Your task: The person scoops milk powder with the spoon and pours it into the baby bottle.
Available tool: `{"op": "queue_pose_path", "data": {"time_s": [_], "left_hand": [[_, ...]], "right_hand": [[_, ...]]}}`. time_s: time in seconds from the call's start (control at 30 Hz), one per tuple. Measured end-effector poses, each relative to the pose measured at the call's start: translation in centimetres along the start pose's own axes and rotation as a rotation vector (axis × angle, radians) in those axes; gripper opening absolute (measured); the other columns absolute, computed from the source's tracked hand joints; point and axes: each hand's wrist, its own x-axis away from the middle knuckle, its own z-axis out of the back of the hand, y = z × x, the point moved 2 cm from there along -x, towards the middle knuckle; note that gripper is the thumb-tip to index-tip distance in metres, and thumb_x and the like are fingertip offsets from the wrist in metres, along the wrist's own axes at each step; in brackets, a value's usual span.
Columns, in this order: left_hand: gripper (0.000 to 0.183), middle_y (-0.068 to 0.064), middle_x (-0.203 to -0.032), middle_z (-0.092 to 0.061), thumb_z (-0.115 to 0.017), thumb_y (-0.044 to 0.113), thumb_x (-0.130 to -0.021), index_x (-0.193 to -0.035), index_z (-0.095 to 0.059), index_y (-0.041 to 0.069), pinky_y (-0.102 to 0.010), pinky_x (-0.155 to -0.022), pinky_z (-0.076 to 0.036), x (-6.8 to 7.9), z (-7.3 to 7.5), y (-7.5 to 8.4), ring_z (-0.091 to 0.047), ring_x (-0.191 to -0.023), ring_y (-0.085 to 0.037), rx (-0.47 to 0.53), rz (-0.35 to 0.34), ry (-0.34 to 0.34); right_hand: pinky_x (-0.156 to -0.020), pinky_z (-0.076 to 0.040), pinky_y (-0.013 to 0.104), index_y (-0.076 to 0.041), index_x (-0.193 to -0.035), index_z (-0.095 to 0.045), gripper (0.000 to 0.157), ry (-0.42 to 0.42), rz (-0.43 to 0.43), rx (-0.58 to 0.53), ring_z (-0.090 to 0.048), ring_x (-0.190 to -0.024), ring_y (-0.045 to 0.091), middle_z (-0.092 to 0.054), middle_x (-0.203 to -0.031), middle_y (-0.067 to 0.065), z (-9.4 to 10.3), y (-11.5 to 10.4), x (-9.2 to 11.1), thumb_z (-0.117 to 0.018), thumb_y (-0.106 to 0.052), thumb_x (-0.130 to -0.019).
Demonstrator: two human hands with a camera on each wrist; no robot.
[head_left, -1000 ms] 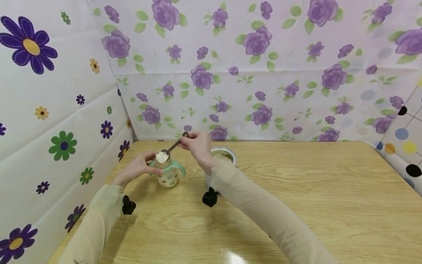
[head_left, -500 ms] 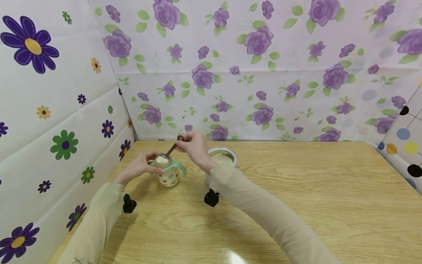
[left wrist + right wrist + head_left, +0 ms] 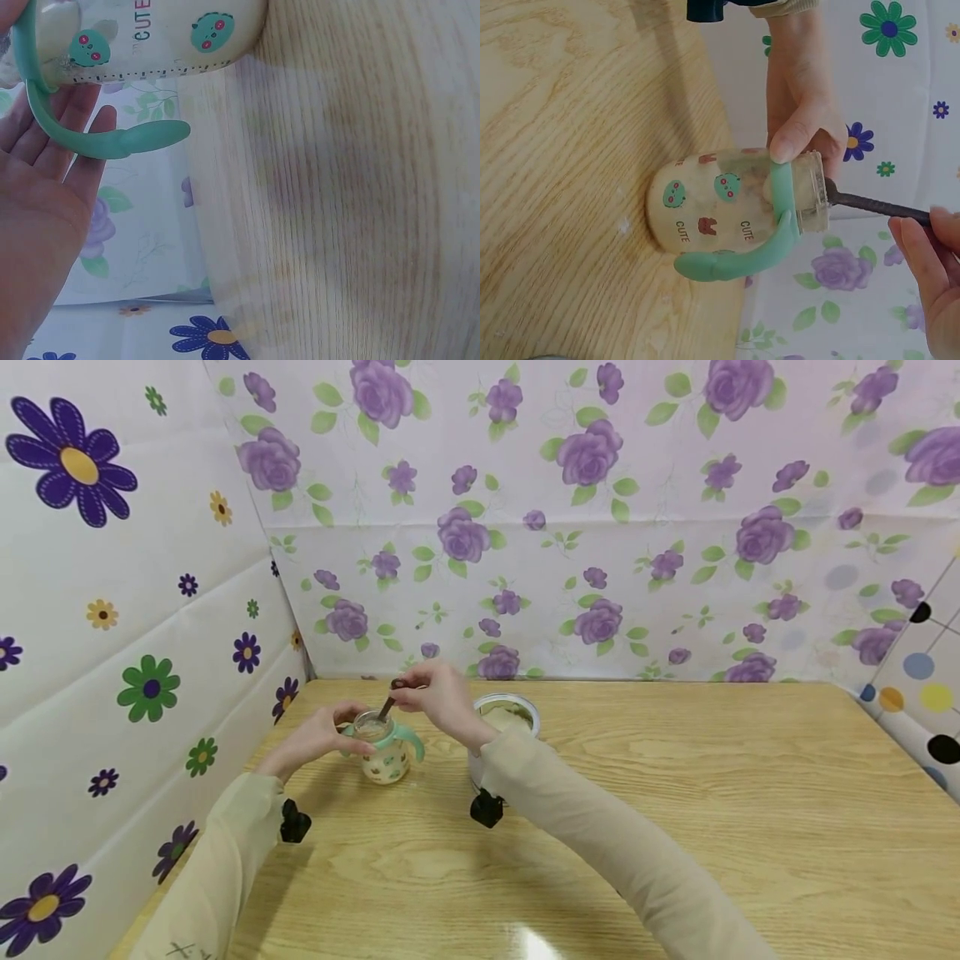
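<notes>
A clear baby bottle [image 3: 385, 767] with a mint-green two-handled collar and printed cartoon faces stands upright and uncapped on the table. My left hand [image 3: 322, 739] holds it at the collar; in the right wrist view the thumb [image 3: 791, 142] lies on the green ring. Between thumb and fingers my right hand [image 3: 442, 697] pinches the handle of a dark brown spoon [image 3: 877, 206]. The spoon's head is down at the bottle's mouth [image 3: 819, 191], mostly hidden. Pale contents show through the bottle wall.
Just right of the bottle stands a white can [image 3: 476, 768] of cream-coloured powder [image 3: 508, 720], partly covered by the right forearm. The wooden table [image 3: 675, 793] meets a flowered cloth wall at the back and another at the left. White specks lie beside the bottle.
My right hand has moved left and lowered the spoon from above the bottle into its mouth. The white powder heaped at the opening has gone down inside. The left hand stays put.
</notes>
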Motion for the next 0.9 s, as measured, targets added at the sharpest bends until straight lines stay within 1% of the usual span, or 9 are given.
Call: {"op": "queue_pose_path", "data": {"time_s": [0.13, 0.23, 0.47, 0.63, 0.77, 0.9], "left_hand": [[0.058, -0.013, -0.116, -0.052, -0.076, 0.019, -0.074, -0.123, -0.049, 0.003, -0.046, -0.086, -0.037, 0.1, 0.0, 0.2, -0.046, -0.107, -0.030, -0.001, 0.001, -0.005], [0.058, -0.013, -0.117, -0.052, -0.076, 0.018, -0.074, -0.123, -0.049, 0.003, -0.047, -0.087, -0.036, 0.1, 0.0, 0.2, -0.045, -0.108, -0.031, 0.007, -0.004, -0.007], [0.060, -0.013, -0.117, -0.051, -0.076, 0.019, -0.074, -0.125, -0.048, 0.004, -0.048, -0.087, -0.036, 0.0, 0.0, 0.0, -0.045, -0.108, -0.031, 0.019, -0.004, -0.011], [0.060, -0.013, -0.118, -0.051, -0.076, 0.020, -0.074, -0.125, -0.048, 0.005, -0.048, -0.086, -0.036, 0.1, 0.0, 0.0, -0.044, -0.108, -0.031, 0.014, 0.003, -0.012], [0.060, -0.013, -0.117, -0.051, -0.076, 0.020, -0.074, -0.125, -0.048, 0.004, -0.047, -0.086, -0.036, 0.1, 0.0, 0.0, -0.044, -0.107, -0.031, 0.010, 0.002, -0.011], [0.059, -0.013, -0.115, -0.052, -0.076, 0.019, -0.074, -0.124, -0.049, 0.003, -0.047, -0.086, -0.036, 0.1, 0.0, 0.0, -0.045, -0.106, -0.031, 0.009, -0.004, -0.010]], "right_hand": [[-0.065, -0.050, 0.023, 0.004, -0.088, -0.068, 0.009, -0.071, 0.046, 0.060, -0.063, -0.073, 0.017, -0.061, -0.084, 0.006, 0.1, 0.0, 0.1, -0.065, 0.000, -0.081], [-0.066, -0.050, 0.023, 0.004, -0.088, -0.068, 0.008, -0.120, 0.090, 0.076, -0.062, -0.073, 0.015, -0.062, -0.085, 0.006, 0.3, 0.1, 0.2, -0.064, 0.000, -0.081], [-0.071, -0.049, 0.024, 0.005, -0.092, -0.067, 0.011, -0.206, 0.131, 0.082, -0.062, -0.079, 0.017, -0.065, -0.087, 0.007, 0.9, 0.1, 0.5, -0.060, 0.003, -0.083], [-0.072, -0.049, 0.025, 0.004, -0.093, -0.067, 0.013, -0.232, 0.149, 0.098, -0.062, -0.082, 0.021, -0.065, -0.090, 0.012, 1.0, 0.3, 0.4, -0.060, 0.005, -0.083], [-0.071, -0.049, 0.023, 0.003, -0.091, -0.068, 0.012, -0.242, 0.193, 0.149, -0.062, -0.083, 0.024, -0.065, -0.089, 0.011, 1.0, 0.3, 0.5, -0.060, 0.004, -0.082], [-0.071, -0.048, 0.023, 0.001, -0.091, -0.068, 0.012, -0.249, 0.220, 0.174, -0.062, -0.082, 0.020, -0.065, -0.089, 0.010, 1.0, 0.3, 0.6, -0.060, 0.003, -0.083]]}}
